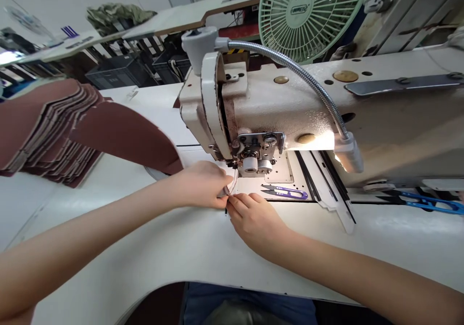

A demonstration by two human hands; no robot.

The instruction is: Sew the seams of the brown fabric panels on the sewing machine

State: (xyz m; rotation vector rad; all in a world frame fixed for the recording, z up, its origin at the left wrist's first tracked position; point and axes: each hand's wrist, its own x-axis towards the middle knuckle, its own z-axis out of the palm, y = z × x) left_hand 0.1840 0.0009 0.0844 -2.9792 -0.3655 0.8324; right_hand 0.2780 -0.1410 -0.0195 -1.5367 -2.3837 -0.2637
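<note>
A brown fabric panel (pixel 132 134) with a pale underside arcs from the stack at the left towards the sewing machine (pixel 250 102). My left hand (pixel 201 184) is closed on the panel's edge just in front of the needle area, its fingers mostly curled out of sight. Touching it, my right hand (pixel 253 218) has its fingertips pinched together at the same edge. A small greyish-white bit of the piece shows between the hands. The needle itself is hard to make out under the machine head.
Purple thread snips (pixel 290 193) lie right of the needle plate, beside black and white strips (pixel 322 184). Blue snips (pixel 431 203) rest farther right. A stack of brown panels (pixel 47 126) stands at left. A lamp (pixel 347 153) and green fan (pixel 308 15) are above.
</note>
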